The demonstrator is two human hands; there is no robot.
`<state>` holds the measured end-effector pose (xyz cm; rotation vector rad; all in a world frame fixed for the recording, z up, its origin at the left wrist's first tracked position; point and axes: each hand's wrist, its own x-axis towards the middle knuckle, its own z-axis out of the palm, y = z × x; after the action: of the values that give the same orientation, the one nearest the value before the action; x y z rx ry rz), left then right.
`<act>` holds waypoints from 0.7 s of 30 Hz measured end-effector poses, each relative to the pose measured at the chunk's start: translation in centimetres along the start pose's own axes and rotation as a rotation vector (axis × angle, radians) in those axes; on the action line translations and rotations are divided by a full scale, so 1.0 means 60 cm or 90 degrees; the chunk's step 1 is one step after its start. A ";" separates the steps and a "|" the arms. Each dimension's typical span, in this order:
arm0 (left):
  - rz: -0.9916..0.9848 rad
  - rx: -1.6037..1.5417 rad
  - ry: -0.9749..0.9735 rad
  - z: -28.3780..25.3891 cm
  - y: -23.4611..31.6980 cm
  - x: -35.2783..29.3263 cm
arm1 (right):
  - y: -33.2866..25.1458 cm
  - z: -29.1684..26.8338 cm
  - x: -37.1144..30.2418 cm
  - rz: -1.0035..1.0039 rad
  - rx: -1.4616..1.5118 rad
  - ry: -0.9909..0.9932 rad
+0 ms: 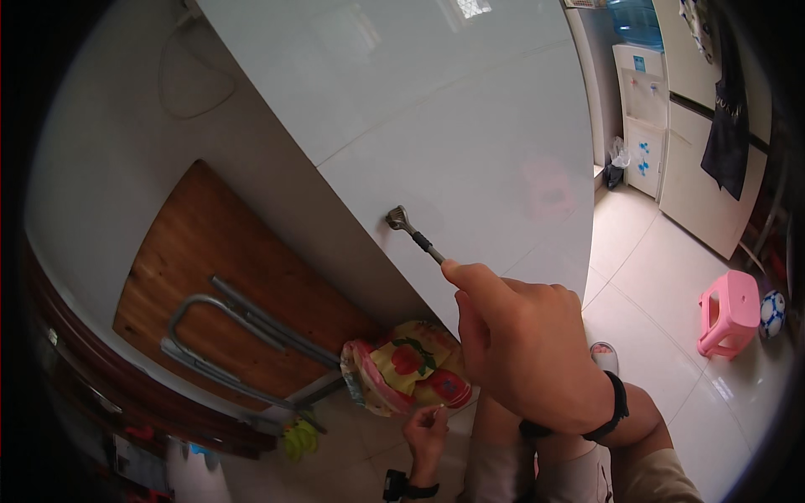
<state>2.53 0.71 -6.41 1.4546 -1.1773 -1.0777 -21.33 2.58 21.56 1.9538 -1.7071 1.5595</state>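
My right hand [537, 348] is closed around the handle of a slim metal hand tool [426, 243]. This tool has a rounded, ribbed head and a dark band on its shaft; its exact kind is unclear. The head is at the white tiled wall [470, 126], near the wall's left edge, and whether it touches is hard to tell. Lower down, my left hand [426, 436] is closed in a pinch, with a tiny pale bit showing at the fingertips that I cannot make out. Just beyond it lies a colourful bag with fruit pictures [411, 365].
A wooden folding table [226, 293] with metal legs leans on the left. Green bananas [300, 438] are near its foot. To the right are a pink stool [729, 314], a ball [772, 314], a water dispenser [644, 126] and a fridge [700, 184].
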 end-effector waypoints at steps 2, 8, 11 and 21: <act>0.029 -0.040 -0.015 0.005 0.006 0.000 | 0.004 -0.005 0.009 -0.002 0.000 -0.018; 0.083 -0.031 -0.037 0.017 -0.008 0.010 | 0.025 0.003 0.073 -0.041 0.042 0.133; 0.068 -0.032 -0.036 0.023 -0.001 0.009 | 0.030 -0.006 0.059 -0.038 0.024 0.107; 0.100 -0.002 -0.035 0.026 0.020 0.007 | 0.033 -0.038 0.014 0.018 -0.039 -0.122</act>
<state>0.87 -0.04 -5.55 1.3138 -1.3054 -1.0157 -24.40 2.79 22.23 2.1167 -1.8363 1.3501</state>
